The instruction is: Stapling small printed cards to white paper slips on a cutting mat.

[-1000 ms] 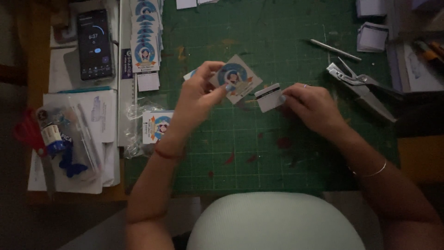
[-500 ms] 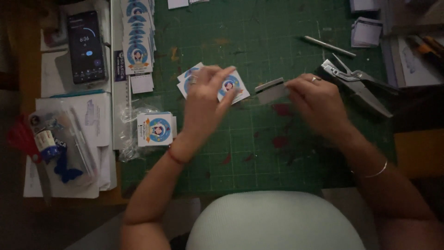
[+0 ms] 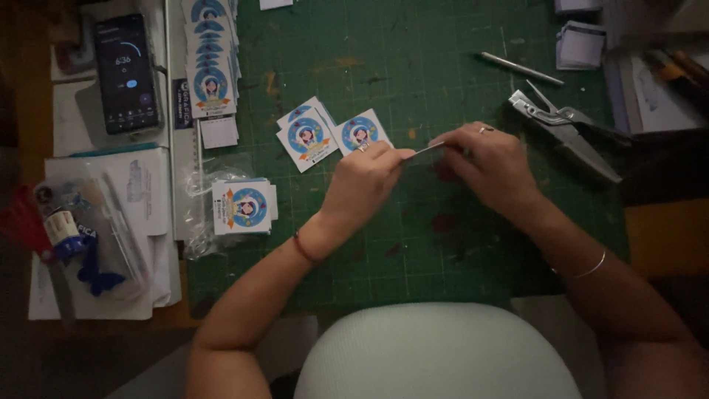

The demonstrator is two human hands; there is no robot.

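Item: thin pale strip of paper or card (image 3: 427, 149), held edge-on between both hands above the green gridded cutting mat (image 3: 413, 74) on the bench.

Grip, left hand (image 3: 363, 181): fingertips pressed together, pinching the strip's left end. Grip, right hand (image 3: 491, 161): fingers curled and closed on its right end (a ring shows on one finger).

Risks, as judged:
- The strip looks flimsy; uneven pull from the two pinches could crease or tear it.
- Held only by its ends, it could slip free and drop among the loose cards.
- The dim light makes fine alignment harder.

Surroundings:
- Three loose square printed cards with blue round emblem (image 3: 325, 133), just beside the left hand; a sweep of the wrist could scatter them.
- Small stack of like cards on clear plastic wrap (image 3: 244, 207), lower left of the mat.
- Fanned column of like cards (image 3: 210, 66), upper left.
- Black smartphone with lit screen (image 3: 125, 72), off the mat.
- Metal hand punch pliers (image 3: 565, 131), near the right hand; its jaws lie in the path of an outward reach.
- Slim metal rod (image 3: 521, 69), well apart.
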